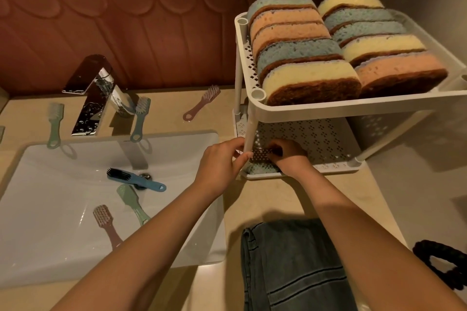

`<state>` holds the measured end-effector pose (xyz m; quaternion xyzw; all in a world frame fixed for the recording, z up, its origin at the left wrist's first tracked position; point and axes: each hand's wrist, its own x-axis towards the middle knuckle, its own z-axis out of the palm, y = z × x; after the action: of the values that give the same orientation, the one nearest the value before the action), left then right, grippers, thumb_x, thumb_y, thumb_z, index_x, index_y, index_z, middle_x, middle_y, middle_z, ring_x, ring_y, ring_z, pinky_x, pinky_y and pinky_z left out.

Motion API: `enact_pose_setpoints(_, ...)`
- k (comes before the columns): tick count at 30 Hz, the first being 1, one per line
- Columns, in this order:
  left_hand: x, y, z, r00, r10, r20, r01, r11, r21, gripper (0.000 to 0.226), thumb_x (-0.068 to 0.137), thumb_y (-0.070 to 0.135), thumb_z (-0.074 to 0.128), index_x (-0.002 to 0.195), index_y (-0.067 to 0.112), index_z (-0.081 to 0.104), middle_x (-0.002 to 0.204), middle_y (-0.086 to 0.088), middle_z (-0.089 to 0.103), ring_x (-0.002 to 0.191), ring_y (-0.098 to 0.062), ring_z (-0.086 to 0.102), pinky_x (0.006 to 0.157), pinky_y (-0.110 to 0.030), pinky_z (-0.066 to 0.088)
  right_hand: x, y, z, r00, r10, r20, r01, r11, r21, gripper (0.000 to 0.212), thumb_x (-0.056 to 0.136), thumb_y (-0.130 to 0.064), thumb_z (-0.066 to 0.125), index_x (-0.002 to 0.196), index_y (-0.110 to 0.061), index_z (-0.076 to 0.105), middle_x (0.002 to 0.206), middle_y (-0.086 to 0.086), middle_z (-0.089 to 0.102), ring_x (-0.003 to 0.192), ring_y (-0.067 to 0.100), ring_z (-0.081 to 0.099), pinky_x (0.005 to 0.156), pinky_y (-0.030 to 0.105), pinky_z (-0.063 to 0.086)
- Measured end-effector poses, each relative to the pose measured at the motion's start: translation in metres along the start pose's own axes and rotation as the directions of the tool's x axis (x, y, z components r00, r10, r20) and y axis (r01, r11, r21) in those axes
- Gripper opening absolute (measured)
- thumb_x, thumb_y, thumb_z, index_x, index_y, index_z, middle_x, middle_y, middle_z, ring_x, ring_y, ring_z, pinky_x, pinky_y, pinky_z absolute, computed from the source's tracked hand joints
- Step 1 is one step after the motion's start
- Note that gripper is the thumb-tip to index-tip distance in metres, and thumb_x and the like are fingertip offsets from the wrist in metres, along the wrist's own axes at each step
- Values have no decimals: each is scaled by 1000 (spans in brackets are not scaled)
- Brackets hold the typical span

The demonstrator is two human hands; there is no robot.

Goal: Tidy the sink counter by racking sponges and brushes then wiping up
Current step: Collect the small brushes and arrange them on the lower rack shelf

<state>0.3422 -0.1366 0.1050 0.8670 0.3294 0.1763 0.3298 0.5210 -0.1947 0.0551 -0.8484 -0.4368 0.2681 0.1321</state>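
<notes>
A white two-tier rack [353, 108] stands on the counter at the right. Its top tier is packed with several blue, orange and yellow sponges [310, 78]. My left hand [219, 166] grips the rack's front left leg [249, 131] near the lower tier. My right hand [288, 159] reaches into the lower tier and holds a light-blue brush [261, 168], half hidden behind the perforated rim. Loose brushes lie about: a blue one [136, 179], a green one [132, 203] and a pink one [107, 225] in the sink [50, 209].
On the counter behind the sink lie a green brush [54, 124], a grey-blue brush [140, 118] beside the chrome tap [98, 93], and a pink brush [202, 102]. A folded dark cloth [290, 265] sits at the counter's near edge, with a black object [444, 265] to its right.
</notes>
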Motion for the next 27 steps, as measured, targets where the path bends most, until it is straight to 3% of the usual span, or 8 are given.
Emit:
enact_pose_setpoints(8,0,1,-1,999,-32,13,33,998,-58,27,90,27,57,116,22,64,107,2,70,88,-15,64,82,-36,53,-7,1,3,999,-50,10,49,998,29,30,93,-20,54,121,-19,61,126,6,60,114,26,55,93,32,41)
enact_pose_setpoints(12,-2,-1,0,994,-105,31,109,982,-156,23,90,24,58,112,20,64,107,3,68,90,-12,62,82,-33,52,-11,2,6,998,-56,-34,58,996,73,33,91,-18,55,124,-16,59,125,8,61,114,27,55,97,37,44)
enact_pose_setpoints(15,-11,-10,-4,981,-187,57,195,962,-190,27,89,23,59,116,18,58,107,5,60,91,-12,59,84,-31,50,-19,4,7,989,-60,-135,75,991,110,32,87,-15,60,119,-18,61,119,10,63,110,28,58,95,44,48)
enact_pose_setpoints(20,-31,-45,-20,941,-238,242,286,939,-190,15,90,20,57,104,15,61,100,0,61,91,-16,59,79,-24,45,-47,-11,4,973,-76,-217,109,984,141,18,88,-15,59,104,-13,67,100,8,69,93,23,63,84,40,53)
enact_pose_setpoints(23,-50,-65,-37,887,-259,381,325,939,-117,17,92,20,55,105,13,62,97,-1,62,88,-14,57,77,-22,42,-75,-31,11,975,-68,-211,106,979,175,12,89,-17,57,94,-16,68,89,1,69,81,17,61,77,38,53)
enact_pose_setpoints(27,-86,-98,-60,848,-295,440,363,928,-77,19,93,27,52,106,17,60,97,2,61,89,-14,58,81,-25,45,-104,-63,37,993,-43,-106,70,960,271,13,87,-18,54,81,-25,65,72,-5,65,72,14,60,70,41,51)
